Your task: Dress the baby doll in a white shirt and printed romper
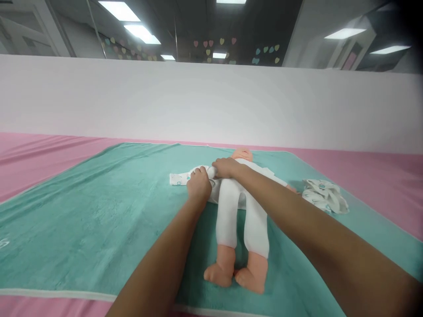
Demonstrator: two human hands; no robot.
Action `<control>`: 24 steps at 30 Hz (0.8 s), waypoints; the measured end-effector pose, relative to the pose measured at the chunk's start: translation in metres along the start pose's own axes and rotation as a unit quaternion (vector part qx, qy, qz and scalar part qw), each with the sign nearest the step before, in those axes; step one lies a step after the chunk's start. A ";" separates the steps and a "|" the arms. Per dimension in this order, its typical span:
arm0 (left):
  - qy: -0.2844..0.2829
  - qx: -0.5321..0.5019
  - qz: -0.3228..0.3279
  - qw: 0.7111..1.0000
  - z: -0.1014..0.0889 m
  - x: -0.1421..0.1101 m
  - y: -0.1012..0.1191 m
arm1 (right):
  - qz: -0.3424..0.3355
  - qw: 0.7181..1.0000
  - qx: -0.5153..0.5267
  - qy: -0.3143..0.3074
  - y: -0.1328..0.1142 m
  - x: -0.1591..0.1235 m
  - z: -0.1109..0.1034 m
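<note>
Head view: looking down the length of a baby doll [246, 176], which lies on its back, head at 12 o'clock and feet at 6 o'clock, with both hands meeting at its upper body.

Left hand: the left hand [198, 185] comes in from 7 o'clock, fingers curled over a white printed sleeve [178, 178] that runs out flat toward 9 o'clock from the doll's shoulder.

Right hand: the right hand [226, 167] crosses from 4 o'clock, fingers pressing on the bunched white cloth at the doll's chest, just beside the left hand.

Grips: both appear closed on the sleeve, left clamped, right with fingers together; what lies under the right fingers, cloth alone or the doll's arm, cannot be told. Holding at two close points seems meant to keep the cloth from slipping.

Doll: white covers its body and legs; its bare feet [234, 269] show.

Rest: a teal towel [99, 211] pads the doll, over a pink cover [39, 163]. A printed cloth bundle [325, 196] lies at 3 o'clock. Beyond stands a white wall [211, 101].
</note>
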State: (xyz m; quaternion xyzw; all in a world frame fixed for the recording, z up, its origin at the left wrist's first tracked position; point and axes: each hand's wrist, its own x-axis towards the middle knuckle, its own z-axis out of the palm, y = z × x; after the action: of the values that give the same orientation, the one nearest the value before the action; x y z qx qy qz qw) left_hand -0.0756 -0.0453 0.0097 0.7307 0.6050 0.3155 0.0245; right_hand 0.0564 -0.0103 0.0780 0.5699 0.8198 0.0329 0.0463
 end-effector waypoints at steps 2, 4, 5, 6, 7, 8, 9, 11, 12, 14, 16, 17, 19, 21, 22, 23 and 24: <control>0.013 -0.060 -0.036 0.997 -0.003 0.003 -0.005 | -0.007 1.000 -0.008 -0.013 -0.006 0.009 0.000; 0.022 -0.155 -0.076 0.985 -0.004 0.007 -0.011 | -0.019 0.999 -0.018 -0.026 -0.009 0.015 0.000; 0.027 -0.207 -0.095 0.973 -0.004 0.009 -0.012 | -0.023 0.999 -0.023 -0.031 -0.008 0.017 -0.001; 0.030 -0.257 -0.113 0.959 -0.004 0.011 -0.013 | -0.025 0.999 -0.028 -0.034 -0.007 0.018 -0.002; 0.028 -0.306 -0.129 0.943 -0.004 0.013 -0.012 | -0.025 0.999 -0.033 -0.035 -0.005 0.018 -0.003; 0.020 -0.361 -0.145 0.921 -0.004 0.015 -0.010 | -0.023 0.998 -0.037 -0.036 -0.002 0.018 -0.004; 0.007 -0.423 -0.160 0.892 -0.005 0.015 -0.006 | -0.020 0.998 -0.041 -0.035 0.000 0.018 -0.005; -0.032 -0.549 -0.177 0.816 -0.005 0.013 0.006 | -0.015 0.998 -0.044 -0.031 0.002 0.017 -0.006; -0.050 -0.598 -0.177 0.780 -0.006 0.011 0.012 | -0.012 0.999 -0.043 -0.030 0.003 0.016 -0.006; -0.074 -0.647 -0.161 0.741 -0.007 0.007 0.023 | -0.008 0.999 -0.036 -0.025 0.003 0.015 -0.006; -0.082 -0.655 -0.135 0.739 -0.009 0.005 0.029 | 0.000 0.999 -0.031 -0.011 0.003 0.012 -0.007; -0.077 -0.652 -0.127 0.743 -0.010 0.006 0.030 | 0.005 1.000 -0.030 -0.001 0.004 0.011 -0.008; -0.043 -0.630 -0.121 0.766 -0.012 0.007 0.028 | 0.013 0.999 -0.030 0.017 0.006 0.006 -0.012; 0.022 -0.567 -0.124 0.814 -0.013 0.009 0.023 | 0.019 0.999 -0.030 0.021 0.009 -0.001 -0.017; 0.065 -0.521 -0.115 0.843 -0.012 0.010 0.020 | 0.023 0.999 -0.031 0.019 0.010 -0.004 -0.020; 0.099 -0.475 -0.108 0.868 -0.011 0.010 0.015 | 0.027 0.999 -0.032 0.015 0.012 -0.008 -0.023; 0.121 -0.437 -0.115 0.884 -0.009 0.011 0.010 | 0.033 0.999 -0.032 0.011 0.014 -0.011 -0.025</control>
State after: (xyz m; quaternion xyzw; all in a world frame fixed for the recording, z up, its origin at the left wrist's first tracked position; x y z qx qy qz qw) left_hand -0.0702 -0.0415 0.0261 0.5273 0.4837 0.6289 0.3040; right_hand 0.0706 -0.0153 0.1047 0.5941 0.7997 0.0672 0.0542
